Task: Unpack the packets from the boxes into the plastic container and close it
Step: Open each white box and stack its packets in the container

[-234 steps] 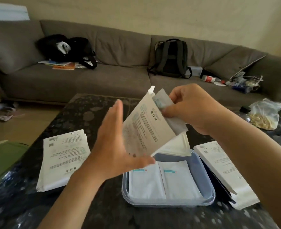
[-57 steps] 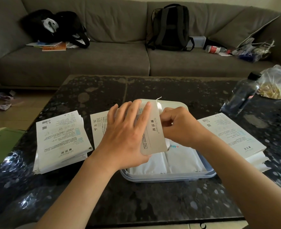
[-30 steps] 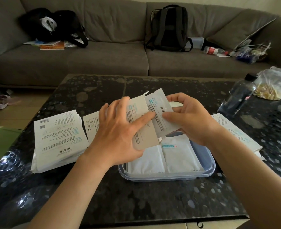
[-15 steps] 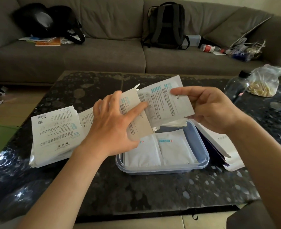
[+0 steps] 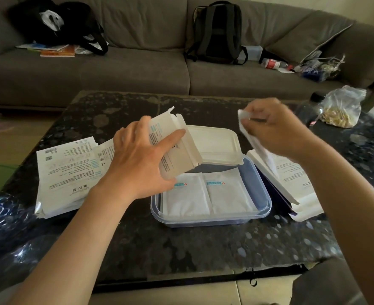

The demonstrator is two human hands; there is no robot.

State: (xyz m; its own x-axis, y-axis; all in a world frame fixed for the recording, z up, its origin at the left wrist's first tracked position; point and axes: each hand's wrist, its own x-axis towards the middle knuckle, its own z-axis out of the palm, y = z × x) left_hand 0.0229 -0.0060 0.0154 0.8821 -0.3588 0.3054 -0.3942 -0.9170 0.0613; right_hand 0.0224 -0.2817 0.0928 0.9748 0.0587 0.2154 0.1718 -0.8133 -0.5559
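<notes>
Dim, soft daylight; right hand (image 5: pixel 276 126) motion-blurred, wide-angle bending at edges.

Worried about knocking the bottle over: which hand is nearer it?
Right. The right hand, holding a packet, is close beside the bottle; the left hand, gripping a box, is far off, beyond the lid.

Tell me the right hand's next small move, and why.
Probably lower the right hand and lay its packet flat in the plastic container, on the two packets already there. The packet is clear of the opened box in the left hand, hangs to the right of the container, and the container is open, its lid resting on the far rim.
</notes>
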